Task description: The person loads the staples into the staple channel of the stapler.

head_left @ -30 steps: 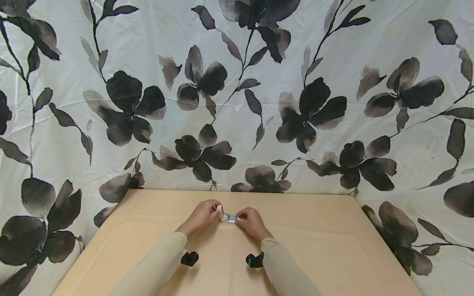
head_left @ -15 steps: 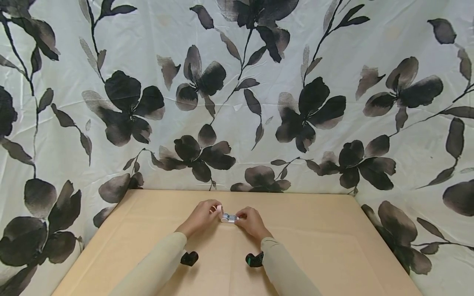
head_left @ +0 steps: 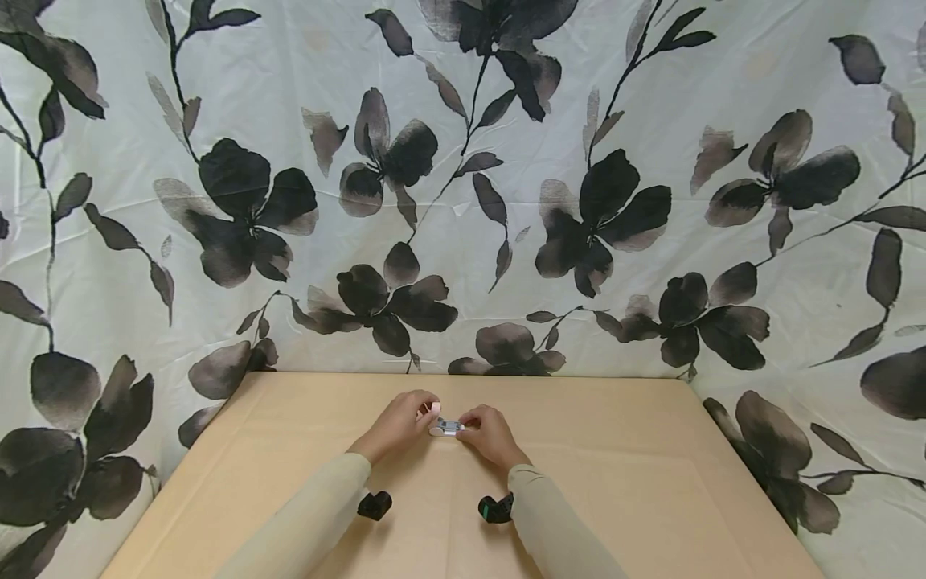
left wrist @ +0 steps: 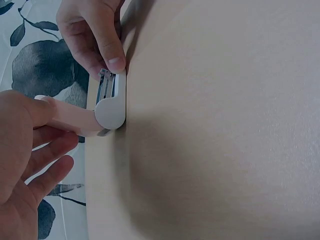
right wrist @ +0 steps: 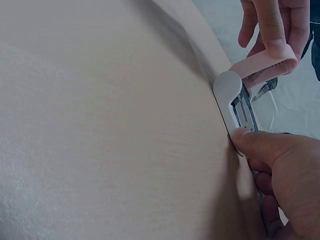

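A small stapler point(head_left: 446, 428) stands between both hands near the table's far side, its pink top cover point(left wrist: 72, 117) swung away from the white base point(right wrist: 228, 89). The metal staple channel point(right wrist: 243, 111) lies exposed along the base. My left hand point(head_left: 396, 422) pinches the free end of the pink cover between thumb and index finger, the other fingers spread loosely. At the opposite end my right hand point(head_left: 493, 437) grips the base, its thumb pressing on top. What the right fingers do underneath is partly hidden.
The light wooden table point(head_left: 615, 482) extends toward me and to both sides. Behind it hangs a white cloth point(head_left: 477, 217) printed with dark flowers. Black wrist cameras point(head_left: 374, 505) sit under both forearms.
My left hand has shifted slightly right, bringing the pink cover a little closer to the right hand. The right hand keeps its grip on the base. The head view has turned slightly.
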A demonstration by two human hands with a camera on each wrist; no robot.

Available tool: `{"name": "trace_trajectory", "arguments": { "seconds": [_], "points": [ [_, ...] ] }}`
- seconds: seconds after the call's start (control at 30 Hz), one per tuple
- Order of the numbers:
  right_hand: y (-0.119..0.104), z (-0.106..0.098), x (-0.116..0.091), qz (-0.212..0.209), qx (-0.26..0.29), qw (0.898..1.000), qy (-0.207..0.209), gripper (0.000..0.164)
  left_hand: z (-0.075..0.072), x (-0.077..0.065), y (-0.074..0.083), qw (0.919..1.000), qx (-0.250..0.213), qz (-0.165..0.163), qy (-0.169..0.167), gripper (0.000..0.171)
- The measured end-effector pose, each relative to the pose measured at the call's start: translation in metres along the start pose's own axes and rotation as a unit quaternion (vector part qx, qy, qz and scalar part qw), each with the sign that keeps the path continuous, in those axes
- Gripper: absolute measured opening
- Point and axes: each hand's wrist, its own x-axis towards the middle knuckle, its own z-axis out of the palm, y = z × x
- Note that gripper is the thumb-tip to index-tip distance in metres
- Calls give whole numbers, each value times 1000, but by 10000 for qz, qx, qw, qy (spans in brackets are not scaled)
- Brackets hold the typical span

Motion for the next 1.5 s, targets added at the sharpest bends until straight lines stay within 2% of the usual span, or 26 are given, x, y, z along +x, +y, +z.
{"name": "trace_trajectory", "arguments": {
  "seconds": [0.2, 0.43, 0.77, 1.1, 1.37, 1.5],
  "points": [
    [0, -1, 0, -1, -30, 10000, 24, 15, 1, 1, -2, 9999, 85, -13, 82, 12],
    [-1, 0, 0, 43, -44, 10000, -5, 15, 3, 0, -5, 9999, -67, 2, 143, 12],
    [1, 0, 1, 52, -22, 10000, -21, 16, 3, 0, -4, 9999, -91, -108, 80, 15],
    [0, -1, 1, 73, 62, 9999, -59, 16, 5, 2, -2, 9999, -84, -56, 70, 11],
    [0, -2, 1, 1, 18, 10000, -48, 16, 7, 2, -1, 9998, -37, 154, 106, 12],
    [0, -2, 1, -11, 32, 10000, -32, 16, 8, 2, 0, 9998, -90, 157, 74, 11]
  ]
}}
